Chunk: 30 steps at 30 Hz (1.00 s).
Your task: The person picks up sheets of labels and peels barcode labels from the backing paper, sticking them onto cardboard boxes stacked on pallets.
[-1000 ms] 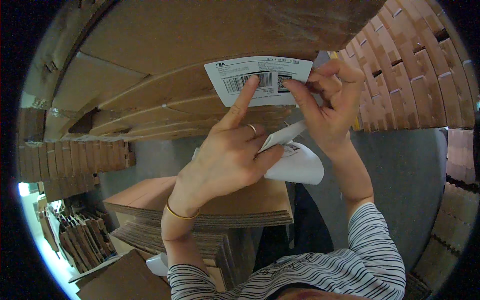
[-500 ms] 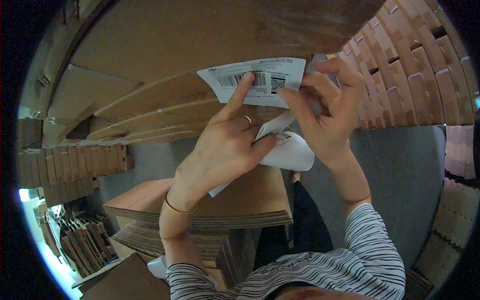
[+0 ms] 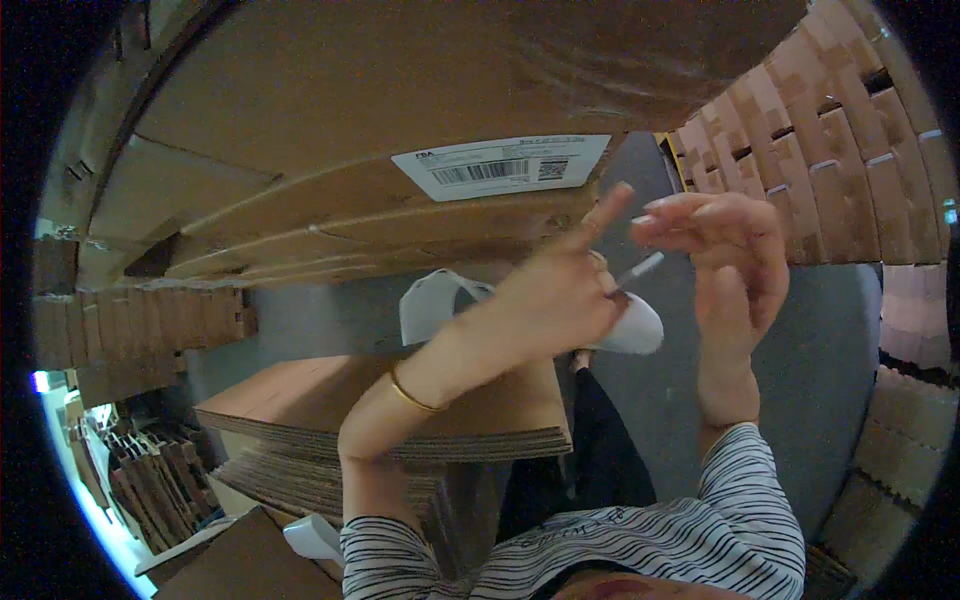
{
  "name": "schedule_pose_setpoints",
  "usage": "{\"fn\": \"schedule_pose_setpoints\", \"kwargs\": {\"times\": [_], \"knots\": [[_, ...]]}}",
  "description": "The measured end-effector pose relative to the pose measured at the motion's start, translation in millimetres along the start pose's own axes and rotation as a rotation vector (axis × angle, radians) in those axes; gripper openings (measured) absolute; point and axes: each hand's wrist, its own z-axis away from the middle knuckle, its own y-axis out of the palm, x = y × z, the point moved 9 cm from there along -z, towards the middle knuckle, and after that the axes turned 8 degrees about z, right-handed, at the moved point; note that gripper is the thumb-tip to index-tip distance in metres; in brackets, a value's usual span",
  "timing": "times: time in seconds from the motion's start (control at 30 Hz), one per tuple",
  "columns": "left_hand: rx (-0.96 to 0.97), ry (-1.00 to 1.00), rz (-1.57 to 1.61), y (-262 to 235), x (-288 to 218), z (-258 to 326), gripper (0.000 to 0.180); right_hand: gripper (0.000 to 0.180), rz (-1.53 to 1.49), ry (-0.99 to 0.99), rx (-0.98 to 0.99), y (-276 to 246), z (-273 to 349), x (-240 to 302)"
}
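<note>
A white shipping label (image 3: 505, 167) with barcodes lies flat on the side of a large brown carton (image 3: 420, 80) in front of me. My left hand (image 3: 560, 300), smeared by motion, is below the label's right end, its index finger stretched out. Its other fingers are closed round a folded strip of white labels (image 3: 637, 328), whose loose loop hangs out to the left behind my wrist. My right hand (image 3: 725, 250) is held up to the right of the carton, palm turned inward. Its fingers are bent and apart from the thumb, with nothing visible in them.
A stack of flat cardboard sheets (image 3: 480, 405) stands below my left forearm. Piled cartons form a wall (image 3: 800, 140) at the right. More cartons (image 3: 150, 325) stand at the far left. A white plastic object (image 3: 312, 538) rests near an open cardboard flap at lower left.
Both hands have come away from the label and moved right. The label now sits flat against the carton. My right hand has let go of its edge.
</note>
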Motion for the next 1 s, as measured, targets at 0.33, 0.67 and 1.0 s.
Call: {"fn": "schedule_pose_setpoints", "kwargs": {"times": [0.33,0.67,1.0], "knots": [[-0.065,0.060,0.557,10,-70,33,0.016,0.028,0.271,-0.095,0.612,135,-38,-27],[-0.474,-0.445,0.883,-32,-25,88,0.022,0.031,0.235,-0.120,0.552,45,16,20],[-0.579,-0.599,0.734,-46,-50,103,0.022,0.028,0.583,-0.390,0.349,42,24,107]]}}
